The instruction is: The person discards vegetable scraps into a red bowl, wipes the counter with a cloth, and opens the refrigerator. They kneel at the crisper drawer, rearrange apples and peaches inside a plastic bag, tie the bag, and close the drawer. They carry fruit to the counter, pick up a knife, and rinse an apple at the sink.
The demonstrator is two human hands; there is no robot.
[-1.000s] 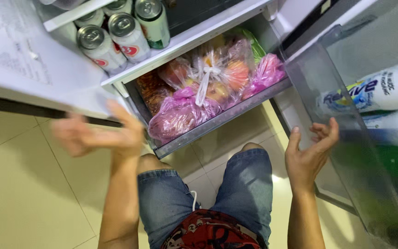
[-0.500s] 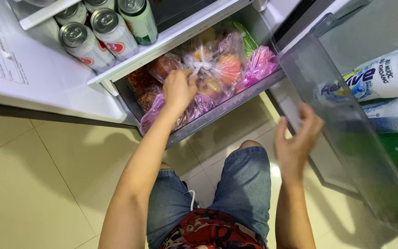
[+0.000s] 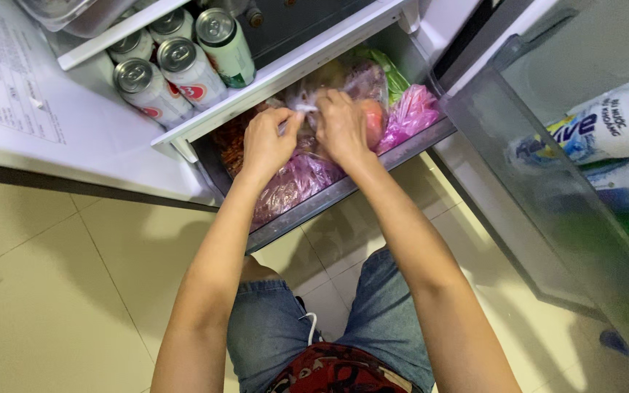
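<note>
Head view, looking down into an open refrigerator drawer. The left hand and the right hand meet over a clear plastic bag of produce, the fingers of both pinched on its white knotted top; both hands are thus grasping the bag's neck, close together, almost touching. The bag lies in the middle of the drawer, with a pink bag just right of it, a purple-pink bag nearer and left, and a green bag at the far right. Judged from the grip, the step in hand is working at the knot; the next move would call for a fine two-finger pull. Drink cans lie on the shelf above left; bottles sit in the door bin at right.
</note>
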